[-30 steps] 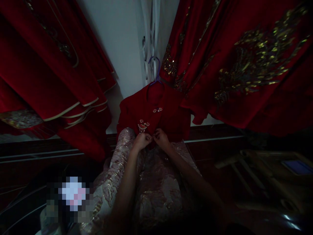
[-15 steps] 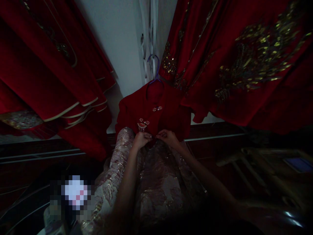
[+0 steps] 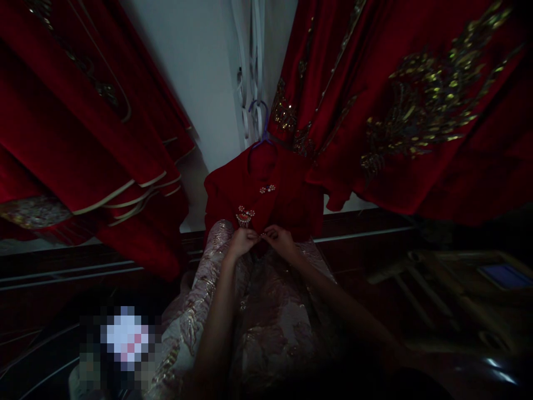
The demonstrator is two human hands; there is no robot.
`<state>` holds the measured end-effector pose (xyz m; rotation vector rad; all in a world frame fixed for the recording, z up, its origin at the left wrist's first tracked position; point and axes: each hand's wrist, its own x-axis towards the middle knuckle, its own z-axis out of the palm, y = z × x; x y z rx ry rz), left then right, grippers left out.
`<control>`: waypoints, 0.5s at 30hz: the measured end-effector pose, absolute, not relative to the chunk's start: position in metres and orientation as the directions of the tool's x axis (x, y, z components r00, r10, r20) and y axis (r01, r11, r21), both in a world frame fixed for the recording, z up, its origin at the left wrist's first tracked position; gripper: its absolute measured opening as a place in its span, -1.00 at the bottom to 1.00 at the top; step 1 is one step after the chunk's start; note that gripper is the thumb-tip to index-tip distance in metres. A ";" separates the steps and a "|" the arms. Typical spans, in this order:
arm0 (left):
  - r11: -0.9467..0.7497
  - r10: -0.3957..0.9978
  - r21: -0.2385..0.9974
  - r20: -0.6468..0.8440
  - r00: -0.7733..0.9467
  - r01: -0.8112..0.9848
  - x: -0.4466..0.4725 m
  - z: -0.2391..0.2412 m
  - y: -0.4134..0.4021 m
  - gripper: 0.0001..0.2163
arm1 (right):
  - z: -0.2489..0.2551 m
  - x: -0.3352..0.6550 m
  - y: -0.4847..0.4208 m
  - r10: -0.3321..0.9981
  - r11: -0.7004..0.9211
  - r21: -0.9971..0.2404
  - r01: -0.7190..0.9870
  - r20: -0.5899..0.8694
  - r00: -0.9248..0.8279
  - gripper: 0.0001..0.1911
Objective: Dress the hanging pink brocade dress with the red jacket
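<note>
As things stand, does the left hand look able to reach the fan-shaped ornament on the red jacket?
Probably yes: the left hand is just below the fan-shaped ornament on the red jacket, and nothing visible seems to block the way between them.

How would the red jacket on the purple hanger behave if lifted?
The red jacket would likely sag and fold, since its cloth hangs loosely below the purple hanger. Its beaded ornament may swing or snag, given its fringed lower edge.

One head-worn view; it faces forward and down; the red jacket (image 3: 285, 203) hangs near, mid-frame.
</note>
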<state>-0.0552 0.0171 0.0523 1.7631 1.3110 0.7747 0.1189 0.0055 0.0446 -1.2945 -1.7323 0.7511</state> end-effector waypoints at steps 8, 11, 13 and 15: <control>-0.042 0.981 0.830 -0.072 0.181 0.557 -0.055 0.049 0.019 -0.84 | 0.045 0.117 0.001 0.947 0.318 -0.786 0.530 0.287 -0.144 -0.85; -0.078 0.981 0.770 -0.054 0.187 0.633 -0.056 0.053 0.019 -0.82 | 0.048 0.117 -0.003 0.945 0.323 -0.764 0.559 0.289 -0.150 -0.84; -0.097 0.983 0.727 -0.036 0.178 0.680 -0.057 0.058 0.017 -0.83 | 0.049 0.117 -0.004 0.946 0.320 -0.752 0.576 0.289 -0.148 -0.84; -0.099 0.984 0.698 -0.037 0.174 0.709 -0.057 0.062 0.016 -0.83 | 0.050 0.116 -0.004 0.944 0.323 -0.741 0.589 0.295 -0.147 -0.85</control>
